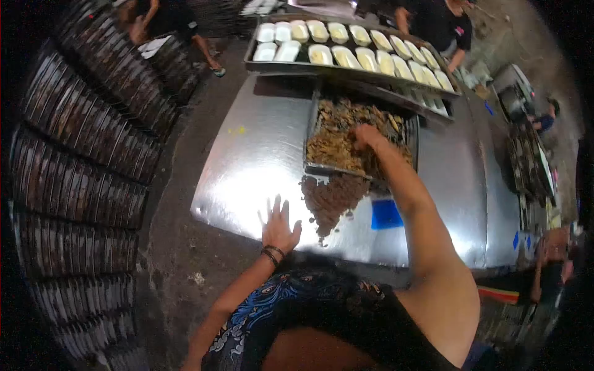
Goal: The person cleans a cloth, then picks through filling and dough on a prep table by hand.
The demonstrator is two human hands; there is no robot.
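Observation:
My left hand (280, 229) lies on the shiny metal table (232, 167) near its front edge, fingers spread and holding nothing. Over a metal tray (328, 169) filled with brown, crumbly pieces (337, 148), my right hand (367, 136) reaches down into the pieces. Its fingers are bent and partly hidden, so what they hold cannot be made out. A patch of brown crumbs (334, 201) is spread on the table just in front of the tray. To the right of the crumbs lies a flat blue item (387, 214).
Behind the tray, a long rack (352, 73) holds several white cups (320, 54) with pale contents. A person (433, 25) stands behind it, another (173, 21) at the back left. Stacked dark trays (80, 185) line the left side. More people are at the right.

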